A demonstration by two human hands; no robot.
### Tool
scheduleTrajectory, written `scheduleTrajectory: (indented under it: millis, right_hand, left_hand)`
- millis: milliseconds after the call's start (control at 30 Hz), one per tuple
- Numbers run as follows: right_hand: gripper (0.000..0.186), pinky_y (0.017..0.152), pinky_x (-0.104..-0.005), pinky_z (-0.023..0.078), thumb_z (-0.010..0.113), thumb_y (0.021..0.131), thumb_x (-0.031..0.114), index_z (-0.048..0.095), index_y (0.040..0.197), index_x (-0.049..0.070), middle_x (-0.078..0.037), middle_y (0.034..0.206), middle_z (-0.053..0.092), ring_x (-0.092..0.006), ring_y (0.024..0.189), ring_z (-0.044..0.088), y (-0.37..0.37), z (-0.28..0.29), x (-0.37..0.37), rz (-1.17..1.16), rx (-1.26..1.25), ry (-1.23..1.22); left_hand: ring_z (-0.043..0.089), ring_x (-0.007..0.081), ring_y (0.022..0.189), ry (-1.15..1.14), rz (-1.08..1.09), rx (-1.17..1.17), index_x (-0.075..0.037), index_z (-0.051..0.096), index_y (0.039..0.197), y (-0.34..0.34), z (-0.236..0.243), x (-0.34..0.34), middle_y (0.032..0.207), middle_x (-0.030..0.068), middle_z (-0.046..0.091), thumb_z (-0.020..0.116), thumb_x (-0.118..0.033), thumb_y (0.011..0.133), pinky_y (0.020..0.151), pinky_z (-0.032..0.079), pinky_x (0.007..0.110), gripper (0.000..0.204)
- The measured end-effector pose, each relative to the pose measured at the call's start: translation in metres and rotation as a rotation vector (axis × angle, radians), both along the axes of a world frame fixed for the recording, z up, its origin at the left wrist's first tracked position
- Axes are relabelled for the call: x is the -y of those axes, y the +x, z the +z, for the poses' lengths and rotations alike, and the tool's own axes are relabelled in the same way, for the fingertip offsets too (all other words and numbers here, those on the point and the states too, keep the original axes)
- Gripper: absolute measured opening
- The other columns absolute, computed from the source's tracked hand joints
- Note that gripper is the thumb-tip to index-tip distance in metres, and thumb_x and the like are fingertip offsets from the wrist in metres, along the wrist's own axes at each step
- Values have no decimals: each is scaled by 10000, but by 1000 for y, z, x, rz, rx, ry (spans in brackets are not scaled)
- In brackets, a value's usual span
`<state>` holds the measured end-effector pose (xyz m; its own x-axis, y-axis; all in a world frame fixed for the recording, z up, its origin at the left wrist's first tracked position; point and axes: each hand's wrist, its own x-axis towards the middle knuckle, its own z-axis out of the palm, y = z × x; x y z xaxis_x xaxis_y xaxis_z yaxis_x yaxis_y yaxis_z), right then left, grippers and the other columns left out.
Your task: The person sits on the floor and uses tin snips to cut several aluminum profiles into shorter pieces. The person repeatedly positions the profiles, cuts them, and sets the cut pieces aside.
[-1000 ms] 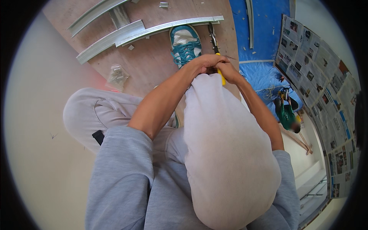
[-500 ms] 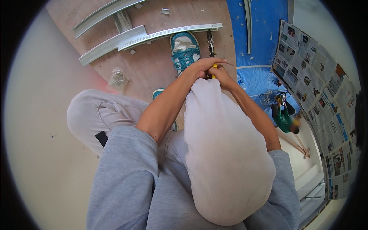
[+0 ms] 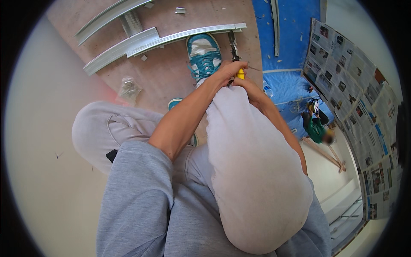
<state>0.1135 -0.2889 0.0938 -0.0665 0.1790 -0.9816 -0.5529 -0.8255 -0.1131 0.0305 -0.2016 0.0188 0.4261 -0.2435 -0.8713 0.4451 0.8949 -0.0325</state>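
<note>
A pair of tin snips (image 3: pixel 234 50) with dark jaws and yellow grips points away from me, past my raised knee. Its jaws meet the right end of a long, shiny metal channel (image 3: pixel 180 39). My left hand (image 3: pixel 231 71) is closed around the snips' handles from the left. Lower and to the right, my right hand (image 3: pixel 247 87) also grips the handles, its fingers partly hidden behind the knee. My teal and white shoe (image 3: pixel 204 53) presses against the channel's near side, just left of the snips.
More metal channels (image 3: pixel 107 21) lie joined at the far left, with small metal offcuts (image 3: pixel 180 10) around. A clear plastic bag (image 3: pixel 128 90) of small parts rests on the board. Blue sheeting (image 3: pixel 282 85) lies right, where another person (image 3: pixel 317 126) crouches beside a newspaper-covered panel (image 3: pixel 342 81).
My left hand's fingers, stretched across the snips before, are now curled around the grips. The whole view has shifted slightly; the channel and shoe stay together.
</note>
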Motion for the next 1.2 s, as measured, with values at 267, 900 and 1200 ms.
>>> scheduleTrajectory:
  millis: [267, 900, 1200]
  right_hand:
    - [358, 563, -295, 444, 668, 865, 257, 635, 1111, -2, -54, 856, 658, -132, 660, 587, -5, -16, 10, 344, 339, 34]
    - [277, 466, -375, 444, 606, 884, 237, 674, 849, -30, -96, 633, 634, -191, 528, 620, -6, -20, 15, 355, 531, -95]
    - [388, 631, -384, 520, 635, 862, 279, 714, 987, -80, -176, 774, 722, -251, 689, 702, -6, -19, 10, 352, 572, -80]
  left_hand:
    - [697, 229, 946, 19, -30, 24, 33, 665, 1055, 3, 2, 2, 997, 145, 699, 804, -332, 818, 818, 589, 344, 457]
    - [724, 249, 872, -36, -214, -37, 78, 662, 1111, 2, -3, 12, 1066, 164, 701, 869, -298, 801, 745, 597, 346, 530]
    - [726, 252, 871, 44, -264, 61, 86, 686, 1118, 4, 22, -14, 1066, 171, 720, 857, -513, 812, 765, 590, 369, 695]
